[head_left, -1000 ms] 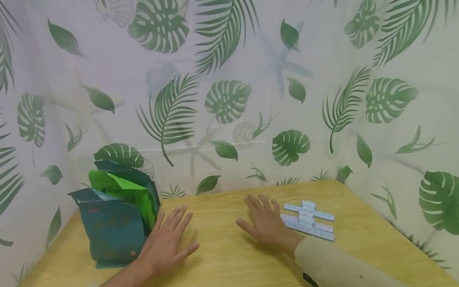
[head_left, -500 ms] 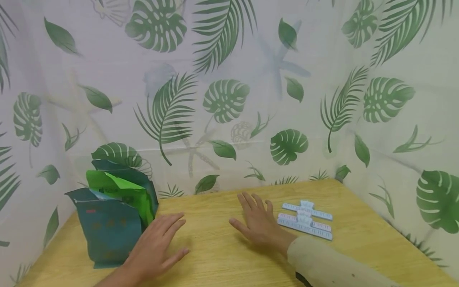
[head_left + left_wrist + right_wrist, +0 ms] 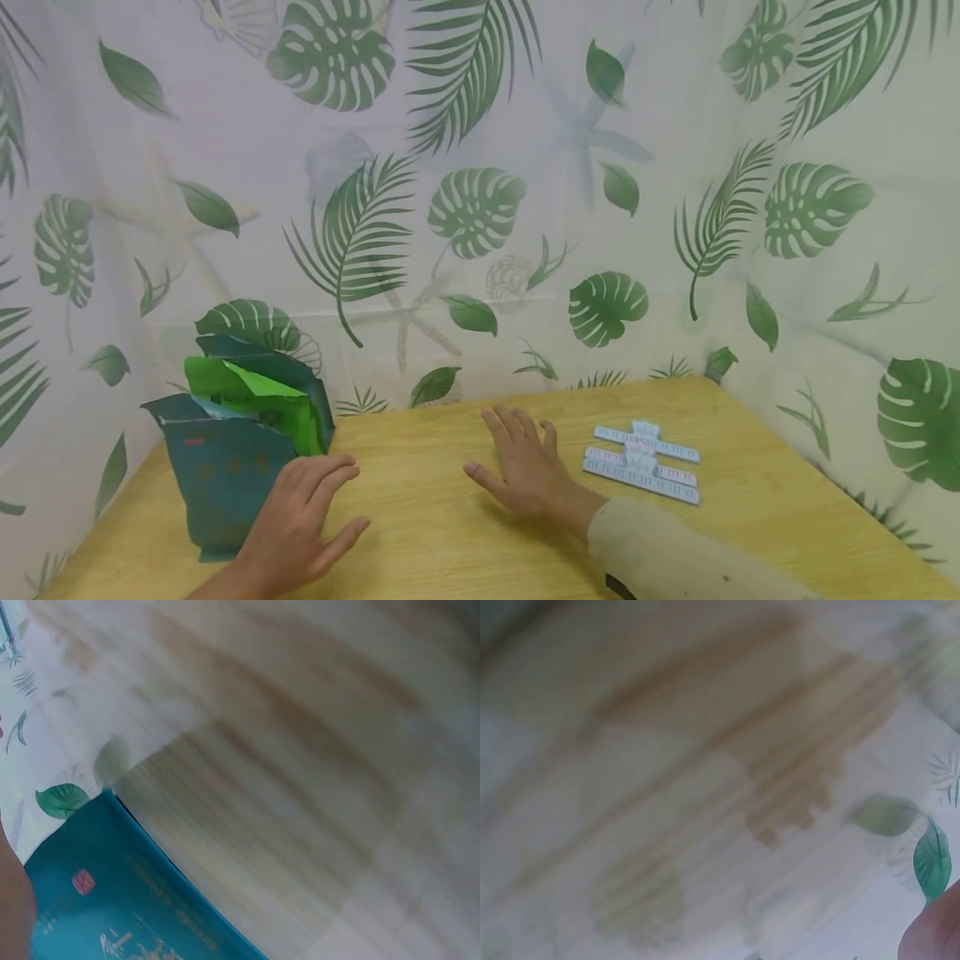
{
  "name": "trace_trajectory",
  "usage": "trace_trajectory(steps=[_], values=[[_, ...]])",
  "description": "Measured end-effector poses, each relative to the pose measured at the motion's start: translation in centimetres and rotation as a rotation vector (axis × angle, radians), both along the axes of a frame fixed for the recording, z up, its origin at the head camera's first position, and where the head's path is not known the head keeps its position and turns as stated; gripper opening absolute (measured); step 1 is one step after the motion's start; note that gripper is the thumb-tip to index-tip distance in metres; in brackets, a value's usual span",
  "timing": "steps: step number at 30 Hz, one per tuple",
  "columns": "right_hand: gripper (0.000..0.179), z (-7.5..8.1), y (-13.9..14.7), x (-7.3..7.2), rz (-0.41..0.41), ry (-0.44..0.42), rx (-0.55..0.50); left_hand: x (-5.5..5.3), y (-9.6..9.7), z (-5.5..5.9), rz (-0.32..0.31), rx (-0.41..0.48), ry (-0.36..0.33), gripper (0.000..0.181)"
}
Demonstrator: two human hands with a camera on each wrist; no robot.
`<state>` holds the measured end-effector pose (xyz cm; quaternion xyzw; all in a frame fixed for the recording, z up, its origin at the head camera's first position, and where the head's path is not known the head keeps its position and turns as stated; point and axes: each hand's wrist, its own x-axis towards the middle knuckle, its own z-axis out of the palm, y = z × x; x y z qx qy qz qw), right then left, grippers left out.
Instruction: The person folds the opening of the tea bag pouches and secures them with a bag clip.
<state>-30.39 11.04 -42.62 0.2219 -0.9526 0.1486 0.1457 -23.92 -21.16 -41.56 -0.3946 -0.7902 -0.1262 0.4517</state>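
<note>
Bag [image 3: 225, 475] just beside loose left fingers [image 3: 336, 477]; clips [image 3: 640, 461] near spread right fingers [image 3: 517, 430]

Right sleeve [image 3: 675, 546] pale beige, small dark spot [image 3: 725, 578] on fabric; black band [image 3: 619, 587] showing at underside

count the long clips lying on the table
3: a far blue clip, a middle pink clip and a near blue clip, all right of the right hand. Others beneath could be hidden.

place: cloth-walled nook, room type unclear | leaf-print cloth [image 3: 517, 108] | wood-grain tabletop [image 3: 420, 508]
</note>
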Motion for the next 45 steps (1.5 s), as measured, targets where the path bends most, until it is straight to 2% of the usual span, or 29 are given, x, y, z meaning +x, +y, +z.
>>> trace_trajectory(steps=[7,12,18,24,32,45], values=[[0.081,0.1,-1.0,0.3,0.039,0.011,0.013,0.1,-1.0,0.0,0.004,0.076,0.045,0.054],[0.082,0.1,-2.1,0.2,0.072,-0.008,0.0,0.2,-1.8,0.1,0.039,0.108,0.064,0.057],[0.084,0.3,-3.0,0.3,0.097,0.043,0.026,0.0,-2.5,0.0,0.077,0.12,0.103,0.061],[0.084,0.3,-3.7,0.5,0.121,0.076,0.052,0.3,-3.2,-0.2,0.148,0.12,0.078,0.066],[0.084,0.3,-4.8,0.5,0.133,0.076,0.054,0.3,-4.1,-0.2,0.15,0.119,0.107,0.065],[0.082,0.5,-7.0,1.0,0.177,0.137,0.099,0.8,-6.8,-0.6,0.241,0.094,0.07,0.07]])
